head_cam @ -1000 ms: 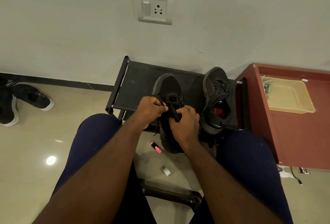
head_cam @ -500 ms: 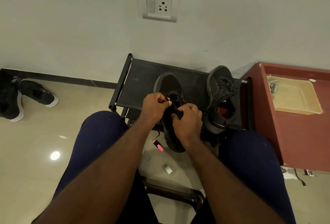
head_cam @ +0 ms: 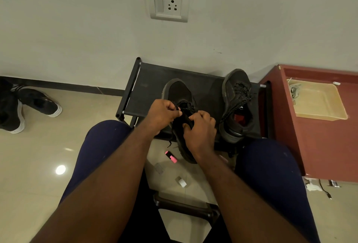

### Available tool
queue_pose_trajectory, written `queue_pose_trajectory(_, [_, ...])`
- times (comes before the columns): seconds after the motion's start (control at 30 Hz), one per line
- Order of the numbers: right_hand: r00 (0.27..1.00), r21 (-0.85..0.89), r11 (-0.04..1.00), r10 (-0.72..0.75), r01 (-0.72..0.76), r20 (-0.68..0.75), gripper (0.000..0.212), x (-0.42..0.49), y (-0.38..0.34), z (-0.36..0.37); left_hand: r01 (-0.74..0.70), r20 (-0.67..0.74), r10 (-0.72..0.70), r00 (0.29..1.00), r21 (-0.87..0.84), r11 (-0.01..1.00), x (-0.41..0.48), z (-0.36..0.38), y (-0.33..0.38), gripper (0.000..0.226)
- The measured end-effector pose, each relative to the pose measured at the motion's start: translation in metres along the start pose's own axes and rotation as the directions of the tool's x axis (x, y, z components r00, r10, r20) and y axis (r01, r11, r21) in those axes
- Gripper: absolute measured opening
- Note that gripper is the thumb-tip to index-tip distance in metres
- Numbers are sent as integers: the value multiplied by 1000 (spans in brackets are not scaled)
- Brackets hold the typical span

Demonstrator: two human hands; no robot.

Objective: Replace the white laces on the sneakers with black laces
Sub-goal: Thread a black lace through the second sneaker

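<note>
View: looking down from the head at two bare forearms and dark blue trouser legs, in front of a pale wall.
Left hand (head_cam: 162, 114): centre of the frame; fingers clenched, pinching a black lace (head_cam: 175, 105) at the eyelets.
Right hand (head_cam: 200, 133): just right of the left hand; fingers curled around the opening of the centre sneaker (head_cam: 179, 92), thumb tucked at its edge.
Centre sneaker: black, toe towards the wall, lying on a black surface (head_cam: 151, 85) with its heel hanging over the near edge.
Second sneaker (head_cam: 237, 103): black, right of centre on the same surface, already threaded with dark laces.
White laces (head_cam: 293, 90): a pale tangle in a beige tray (head_cam: 321, 115) on a red cabinet (head_cam: 329, 151), right edge.
Floor: a small pink object (head_cam: 170, 157) lies below the hands; a pair of dark shoes (head_cam: 38, 103) sits at far left.
Wall: a socket (head_cam: 169, 3), top centre.
</note>
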State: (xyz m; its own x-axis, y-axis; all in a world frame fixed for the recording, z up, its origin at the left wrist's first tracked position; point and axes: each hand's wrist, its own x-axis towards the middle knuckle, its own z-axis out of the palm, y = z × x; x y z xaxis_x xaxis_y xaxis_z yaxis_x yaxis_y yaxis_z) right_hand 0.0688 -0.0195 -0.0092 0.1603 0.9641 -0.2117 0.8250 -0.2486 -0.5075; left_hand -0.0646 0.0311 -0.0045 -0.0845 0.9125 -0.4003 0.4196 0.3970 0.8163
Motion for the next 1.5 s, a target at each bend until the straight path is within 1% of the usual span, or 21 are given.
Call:
queue_pose_trajectory(0.07, [1000,-22,1000,-19,19,11,22,0,0,0,38,30,-37,999,-22,999,-1,-3,1,9])
queue_pose_trajectory(0.13, [999,-48,998,-42,44,30,25,0,-1,-1,61,32,-60,998,-30,998,0,-4,1,9])
queue_pose_trajectory(0.27, [997,-86,994,-66,69,36,30,0,-3,0,97,-53,-101,994,-66,993,-1,1,-1,10])
queue_pose_trajectory(0.33, [997,-95,993,-66,68,30,31,0,-3,2,112,-112,-125,986,-114,987,-3,7,-4,12])
queue_pose_trajectory(0.4, [998,-112,992,-63,66,24,32,-1,-4,3,136,-142,-164,976,-190,972,-6,11,-7,12])
queue_pose_trajectory(0.5, [998,-121,991,-59,61,21,33,-2,-5,4,180,-105,-214,971,-267,947,-7,12,-8,12])
queue_pose_trajectory(0.53, [998,-124,990,-60,62,19,33,-2,-5,4,191,-87,-220,972,-259,947,-8,11,-7,14])
queue_pose_trajectory(0.63, [998,-124,990,-60,60,7,34,-1,-6,4,192,-63,-205,977,-164,968,-8,10,-9,16])
queue_pose_trajectory(0.77, [998,-140,988,-60,62,18,36,0,-5,3,105,-93,-103,990,13,994,-6,9,-10,18])
queue_pose_trajectory(0.83, [998,-151,986,-64,67,22,36,0,-5,3,55,-65,-48,997,105,993,-7,7,-6,18])
queue_pose_trajectory(0.87, [998,-153,986,-67,69,20,36,0,-5,4,44,-52,-38,998,123,991,-7,6,-5,17])
queue_pose_trajectory(0.93, [997,-158,984,-76,78,18,35,0,-5,4,60,-58,-54,997,98,993,-5,6,-6,16])
queue_pose_trajectory(1.03, [996,-169,982,-83,86,21,34,0,-7,3,149,-131,-152,980,-35,988,-7,14,-8,16])
queue_pose_trajectory(1.1, [997,-160,984,-71,74,21,35,-1,-9,2,150,-157,-161,975,-74,986,-10,19,-8,14])
queue_pose_trajectory(1.2, [999,-85,996,-16,20,42,40,-2,-13,-2,121,-125,-138,982,-136,983,-17,21,-9,14])
queue_pose_trajectory(1.3, [994,-9,999,44,-44,97,44,1,-12,-6,104,-64,-112,992,-111,988,-22,19,-8,39])
queue_pose_trajectory(1.37, [991,-2,999,45,-45,123,44,2,-11,-9,82,-30,-85,996,-86,993,-28,17,-8,48])
queue_pose_trajectory(1.43, [991,4,999,36,-37,129,40,2,-10,-9,24,-21,-25,999,-23,999,-35,19,-9,45])
queue_pose_trajectory(1.5, [993,14,999,28,-30,117,37,3,-8,-8,-25,-55,29,998,71,997,-44,22,-12,39])
